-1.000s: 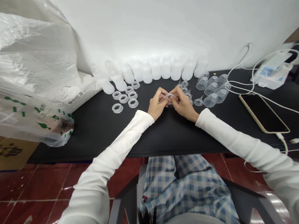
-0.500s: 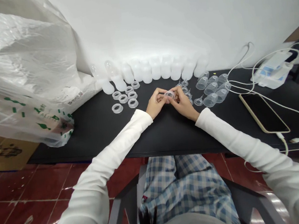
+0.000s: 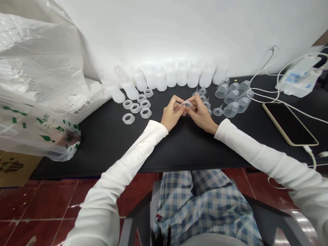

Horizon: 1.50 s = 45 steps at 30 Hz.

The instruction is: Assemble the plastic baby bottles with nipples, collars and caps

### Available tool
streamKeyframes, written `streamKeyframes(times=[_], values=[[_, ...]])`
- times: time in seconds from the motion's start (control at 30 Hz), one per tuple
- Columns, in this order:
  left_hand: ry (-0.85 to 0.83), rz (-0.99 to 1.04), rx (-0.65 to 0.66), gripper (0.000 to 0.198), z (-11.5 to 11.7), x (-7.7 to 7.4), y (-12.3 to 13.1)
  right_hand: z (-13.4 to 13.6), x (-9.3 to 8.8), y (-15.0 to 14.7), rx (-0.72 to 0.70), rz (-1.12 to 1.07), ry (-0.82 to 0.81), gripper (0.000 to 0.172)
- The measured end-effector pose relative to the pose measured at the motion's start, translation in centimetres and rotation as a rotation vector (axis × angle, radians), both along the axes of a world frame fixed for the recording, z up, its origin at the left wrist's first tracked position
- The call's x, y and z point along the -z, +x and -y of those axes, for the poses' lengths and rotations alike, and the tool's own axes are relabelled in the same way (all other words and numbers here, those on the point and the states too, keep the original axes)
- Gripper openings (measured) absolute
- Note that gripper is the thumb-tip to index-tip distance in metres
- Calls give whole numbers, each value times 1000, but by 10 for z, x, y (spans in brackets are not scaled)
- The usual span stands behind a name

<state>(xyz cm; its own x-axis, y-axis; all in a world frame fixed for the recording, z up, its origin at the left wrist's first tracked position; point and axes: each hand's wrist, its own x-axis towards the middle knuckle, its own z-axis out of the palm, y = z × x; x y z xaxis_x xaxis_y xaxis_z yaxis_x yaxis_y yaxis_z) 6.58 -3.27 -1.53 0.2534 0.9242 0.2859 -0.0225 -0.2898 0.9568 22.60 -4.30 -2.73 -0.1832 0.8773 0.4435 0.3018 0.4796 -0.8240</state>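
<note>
Between the fingertips of my left hand (image 3: 172, 114) and my right hand (image 3: 201, 115) I pinch a clear silicone ring (image 3: 186, 104), held just above the black table (image 3: 96, 154). Near my right hand lie several small clear valve-like parts (image 3: 206, 104), partly hidden by my fingers. Clear funnel-shaped plastic cups (image 3: 231, 109) are grouped to their right. Several matching rings (image 3: 128, 118) lie left of my hands. Frosted plastic bottles (image 3: 160, 80) stand in a row along the wall.
A large plastic bag (image 3: 19, 76) bulges over the table's left end above a cardboard sheet (image 3: 6, 168). At right lie a phone (image 3: 288, 124) and a white device (image 3: 301, 77) with white cables. My plaid-covered lap (image 3: 203, 209) lies below the table's front edge.
The ring has turned a little between my fingers. My hands stay in nearly the same place.
</note>
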Motion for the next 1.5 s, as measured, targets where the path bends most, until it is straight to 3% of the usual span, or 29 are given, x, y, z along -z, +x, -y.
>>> streamKeyframes(times=[0.3, 0.57, 1.13, 1.5], values=[[-27, 68, 22, 31, 1, 2, 4, 5, -10, -1, 103, 45, 45, 34], [-96, 136, -11, 30, -6, 6, 4, 3, -11, 0, 58, 73, 38, 37], [49, -127, -76, 29, 0, 5, 1, 2, -8, -2, 41, 1, 19, 38], [-58, -12, -32, 30, -3, 8, 2, 4, -11, 0, 65, 8, -21, 34]])
